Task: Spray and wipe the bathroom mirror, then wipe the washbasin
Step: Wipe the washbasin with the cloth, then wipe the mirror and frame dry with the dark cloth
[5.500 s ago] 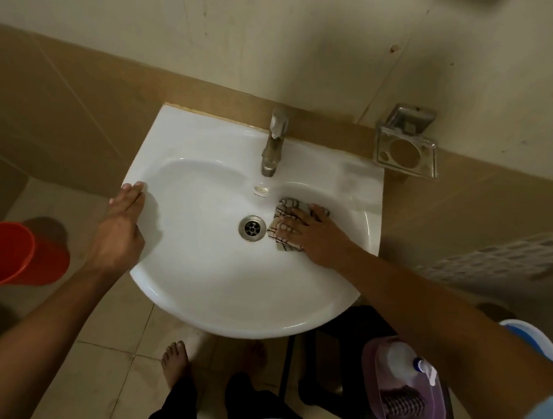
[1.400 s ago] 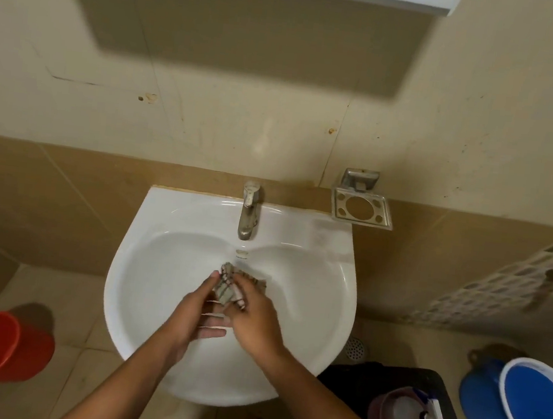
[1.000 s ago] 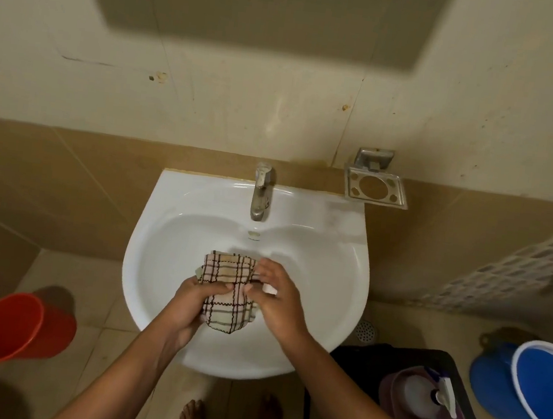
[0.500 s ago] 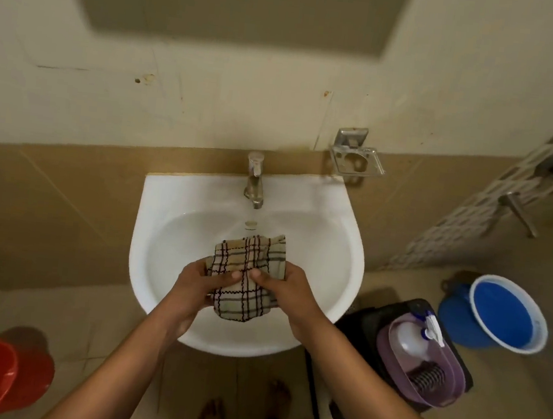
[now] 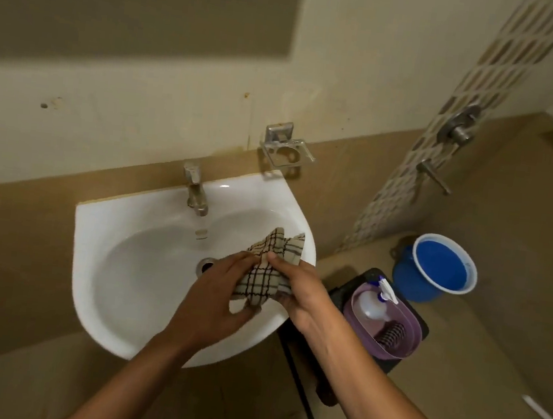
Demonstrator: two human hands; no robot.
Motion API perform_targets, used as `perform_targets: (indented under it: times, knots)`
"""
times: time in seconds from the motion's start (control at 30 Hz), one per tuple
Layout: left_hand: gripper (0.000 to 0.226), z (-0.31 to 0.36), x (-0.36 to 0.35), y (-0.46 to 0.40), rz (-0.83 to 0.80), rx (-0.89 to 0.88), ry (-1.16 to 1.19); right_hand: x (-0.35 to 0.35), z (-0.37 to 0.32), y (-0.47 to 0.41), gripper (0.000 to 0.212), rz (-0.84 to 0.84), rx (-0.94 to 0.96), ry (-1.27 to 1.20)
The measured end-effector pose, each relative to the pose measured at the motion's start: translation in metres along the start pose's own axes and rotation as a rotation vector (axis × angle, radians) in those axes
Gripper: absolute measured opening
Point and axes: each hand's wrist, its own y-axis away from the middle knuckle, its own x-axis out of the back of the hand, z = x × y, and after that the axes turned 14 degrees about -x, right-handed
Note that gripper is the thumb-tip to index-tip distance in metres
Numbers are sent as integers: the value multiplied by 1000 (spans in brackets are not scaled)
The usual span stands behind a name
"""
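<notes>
Checked cloth (image 5: 266, 272) held bunched above right side of washbasin (image 5: 129, 282), between both hands. Left hand (image 5: 214, 300) grip closed on lower folds; right hand (image 5: 297, 289) pinches upper edge, fingers curled behind. Cloth soft, limp, light, likely damp; folds flop, corners splay toward tap (image 5: 196, 193). Best taken as wad in palm, flat face down, for wiping glazed, likely slippery bowl near drain (image 5: 205, 265)

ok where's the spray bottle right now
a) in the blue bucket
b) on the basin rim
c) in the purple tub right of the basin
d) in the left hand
c: the spray bottle lies in the purple tub, right of the basin.
</notes>
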Motion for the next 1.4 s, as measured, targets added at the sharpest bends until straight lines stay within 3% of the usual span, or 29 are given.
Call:
perform_targets:
  times: [0.1,0.2,0.3,0.37,0.47,0.57,0.63,0.7,0.8,0.9,1.03,1.13,1.27,1.4]
  knots:
    - [47,7,-3,-30,44,-73,-18,23,-9,5,25,29,-47,0]
    - [27,27,-3,-74,-156,-37,53,59,-20,14,34,97,-85,26]
    - [24,52,-15,-117,-329,5,124,102,-29,20,48,266,-28,194]
    - [26,66,-30,-143,-377,55,197,133,-35,19,55,351,142,286]
    - [35,85,-52,-174,-464,90,278,174,-53,26,47,138,343,305]
    - [27,103,-74,-202,-554,133,345,209,-72,32,38,-133,379,387]
    - [28,114,-86,-217,-601,163,371,231,-83,31,29,-143,392,410]
    - [31,121,-97,-228,-609,195,423,251,-93,30,18,-105,386,418]
    - [23,127,-115,-235,-486,291,622,271,-105,30,12,-101,327,321]
    - [39,127,-141,-238,-358,430,830,285,-104,28,8,-105,275,134]
    - [42,120,-176,-244,-272,501,895,294,-81,17,54,-90,209,-33]
    - [60,106,-197,-244,-232,582,915,293,-58,6,45,-42,190,-104]
    - [76,78,-222,-237,-283,710,974,292,-34,-11,34,96,157,-211]
    - [38,59,-241,-227,-513,944,1121,300,-20,-35,32,229,117,-265]
